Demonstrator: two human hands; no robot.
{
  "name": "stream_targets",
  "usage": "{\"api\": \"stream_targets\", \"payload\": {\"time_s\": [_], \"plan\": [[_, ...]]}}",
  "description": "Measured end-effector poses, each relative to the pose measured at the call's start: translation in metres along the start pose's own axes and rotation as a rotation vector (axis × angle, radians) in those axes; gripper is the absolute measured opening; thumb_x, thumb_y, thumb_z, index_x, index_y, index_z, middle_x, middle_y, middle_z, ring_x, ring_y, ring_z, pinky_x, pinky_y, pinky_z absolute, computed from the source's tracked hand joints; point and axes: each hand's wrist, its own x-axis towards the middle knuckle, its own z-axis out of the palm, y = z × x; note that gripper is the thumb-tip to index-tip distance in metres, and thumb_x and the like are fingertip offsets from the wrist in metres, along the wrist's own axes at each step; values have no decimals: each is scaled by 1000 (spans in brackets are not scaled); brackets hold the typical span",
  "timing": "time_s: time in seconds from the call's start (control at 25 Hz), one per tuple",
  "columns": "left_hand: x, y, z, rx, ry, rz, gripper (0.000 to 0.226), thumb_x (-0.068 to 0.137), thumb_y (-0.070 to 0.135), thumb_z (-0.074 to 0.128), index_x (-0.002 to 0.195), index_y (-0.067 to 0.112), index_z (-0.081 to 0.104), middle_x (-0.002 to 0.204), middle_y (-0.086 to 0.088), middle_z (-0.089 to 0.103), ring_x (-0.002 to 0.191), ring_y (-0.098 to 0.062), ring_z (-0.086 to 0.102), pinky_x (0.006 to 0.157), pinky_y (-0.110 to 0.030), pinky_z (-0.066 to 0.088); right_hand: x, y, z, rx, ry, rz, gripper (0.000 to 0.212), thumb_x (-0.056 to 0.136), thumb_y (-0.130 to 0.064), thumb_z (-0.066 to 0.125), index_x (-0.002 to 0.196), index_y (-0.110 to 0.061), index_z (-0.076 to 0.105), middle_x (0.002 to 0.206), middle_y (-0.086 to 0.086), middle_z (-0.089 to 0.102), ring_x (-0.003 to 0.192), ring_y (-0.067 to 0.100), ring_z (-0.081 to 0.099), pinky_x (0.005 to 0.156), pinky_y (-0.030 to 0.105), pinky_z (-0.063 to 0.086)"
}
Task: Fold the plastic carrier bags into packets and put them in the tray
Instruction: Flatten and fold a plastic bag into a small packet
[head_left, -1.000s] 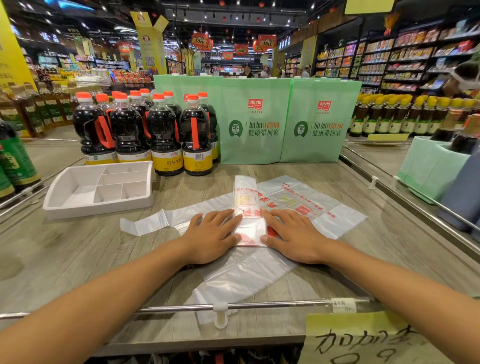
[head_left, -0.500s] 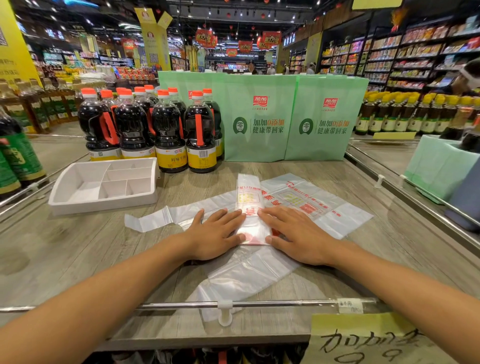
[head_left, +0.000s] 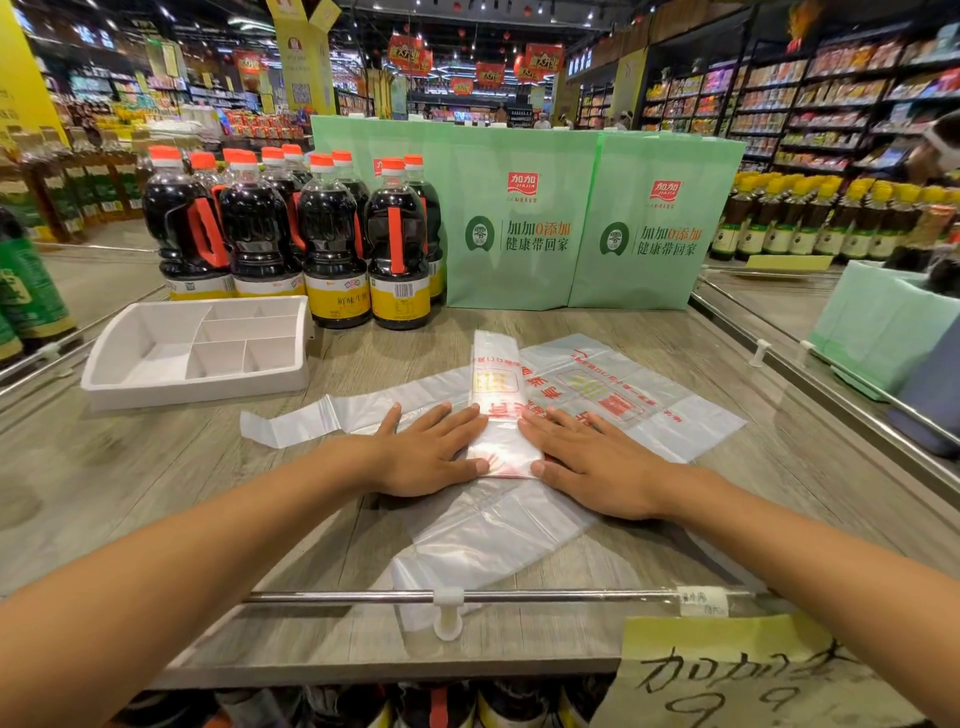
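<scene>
While the left hand (head_left: 431, 452) and right hand (head_left: 597, 467) stayed flat, pressing the folded bag (head_left: 494, 387), nothing moved; packet unfinished.

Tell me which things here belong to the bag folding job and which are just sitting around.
Job: folded bag strip, held flat by the left hand and right hand; flat carrier bags beneath it; white divided tray.
Bystanders: dark sauce bottles; green paper bags; yellow-capped bottles; handwritten price sign.
</scene>
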Motion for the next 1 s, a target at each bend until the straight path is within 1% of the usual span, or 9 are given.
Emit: {"api": "stream_targets", "payload": {"time_s": [0.12, 0.28, 0.44, 0.56, 0.64, 0.72, 0.76, 0.88, 1.0], "plan": [[3, -1, -1, -1, -16, -2, 75, 99, 72, 17, 160, 40, -13, 166, 20, -20, 155, -11, -18, 121, -60, -14, 0, -1, -1, 9, 13, 1, 66, 105, -61, 22, 163, -37, 2, 168, -20, -3, 154, 2, -11, 127, 42, -3], [2, -4, 1, -11, 20, 23, 75, 99, 72, 20, 161, 41, -8, 167, 21, -16, 155, -10, -15, 121, -61, -12, -3, -3, -5, 55, 43, 2, 66, 105, -59, 30, 163, -34, 10, 168, -20, 4, 154, 0, -5, 127, 38, -1], [1, -6, 3, -14, 66, 44, 76, 98, 74, 23, 161, 40, -2, 168, 20, -9, 156, -11, -10, 121, -62, -11, 0, 2, -4, 111, 105, 5, 76, 96, -71, 35, 161, -34, 22, 168, -16, 14, 155, 2, 6, 128, 41, 11], [-1, -7, 5, -33, 176, 92, 75, 99, 72, 30, 162, 37, 11, 170, 16, 4, 156, -10, 0, 122, -61, -8, -1, 4, -4, 172, 112, -13, 83, 89, -78, 38, 160, -36, 27, 166, -20, 17, 154, 0, 8, 128, 39, 10], [-1, -7, 4, -63, 262, 174, 79, 96, 72, 40, 161, 30, 25, 168, 10, 17, 154, -13, 13, 125, -54, 5, -3, 5, -2, 208, 127, -31, 89, 85, -82, 41, 159, -35, 29, 166, -20, 22, 152, -1, 14, 127, 35, 14], [-1, -8, 3, -122, 319, 253, 84, 90, 71, 50, 157, 22, 37, 161, 5, 31, 146, -15, 30, 122, -42, 24, -4, 8, -1, 217, 164, -39, 92, 81, -86, 43, 156, -33, 37, 162, -20, 29, 147, -1, 24, 124, 33, 23], [-2, -9, 2, -158, 330, 272, 84, 88, 69, 55, 156, 21, 40, 158, 4, 36, 142, -15, 36, 120, -38, 30, -5, 8, -1, 215, 186, -44, 91, 81, -87, 43, 154, -32, 42, 158, -22, 32, 143, -2, 29, 121, 33, 29], [-2, -12, 2, -221, 373, 291, 78, 87, 64, 66, 151, 22, 48, 151, 5, 47, 135, -12, 46, 114, -35, 38, -7, 10, -2, 205, 234, -70, 84, 83, -86, 44, 147, -32, 51, 145, -26, 37, 131, -3, 40, 109, 33, 43], [-3, -12, 1, -255, 437, 318, 63, 90, 56, 69, 143, 25, 57, 142, 7, 58, 127, -9, 53, 108, -35, 44, -8, 13, -2, 216, 266, -99, 76, 85, -79, 54, 147, -35, 49, 143, -25, 43, 129, -2, 44, 106, 34, 46]]}}
